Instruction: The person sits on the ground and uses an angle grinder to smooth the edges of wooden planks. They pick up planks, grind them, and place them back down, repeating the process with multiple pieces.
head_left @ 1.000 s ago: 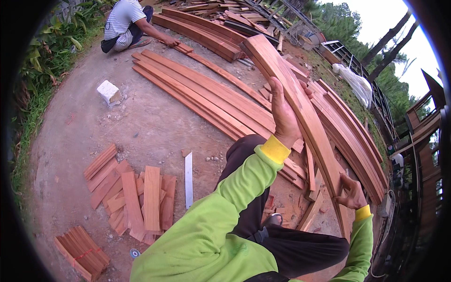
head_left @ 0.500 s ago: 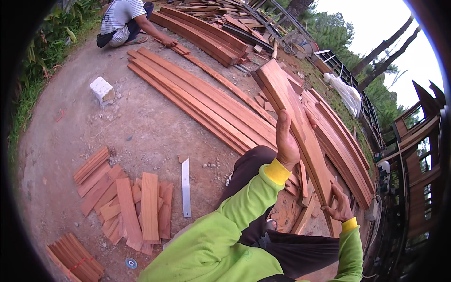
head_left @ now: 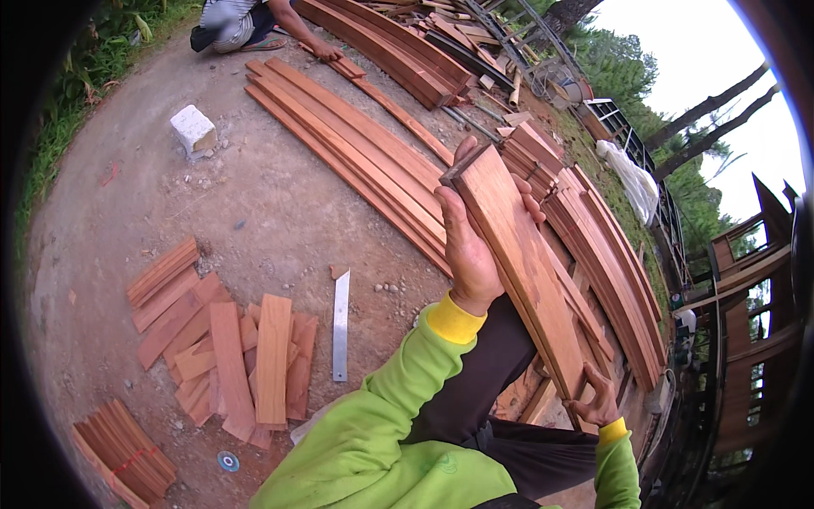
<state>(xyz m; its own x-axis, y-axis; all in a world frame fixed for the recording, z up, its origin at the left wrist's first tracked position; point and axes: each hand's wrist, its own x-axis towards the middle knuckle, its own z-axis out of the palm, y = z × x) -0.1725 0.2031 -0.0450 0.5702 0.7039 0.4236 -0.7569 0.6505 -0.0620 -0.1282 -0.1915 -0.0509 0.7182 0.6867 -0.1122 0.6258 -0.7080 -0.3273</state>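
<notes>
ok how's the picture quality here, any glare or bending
Head view: fisheye bend curves the long boards at right, and corners go black; head view: the sky is washed-out white, daylight soft, the held plank reasonably sharp.

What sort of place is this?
Probably an outdoor woodworking yard: long wooden planks lie on the ground, with a loose heap of short boards near a flat metal tool.

A white block [head_left: 193, 131] and a small round disc [head_left: 228, 461] lie well apart on the dirt ground [head_left: 110, 246].
</notes>
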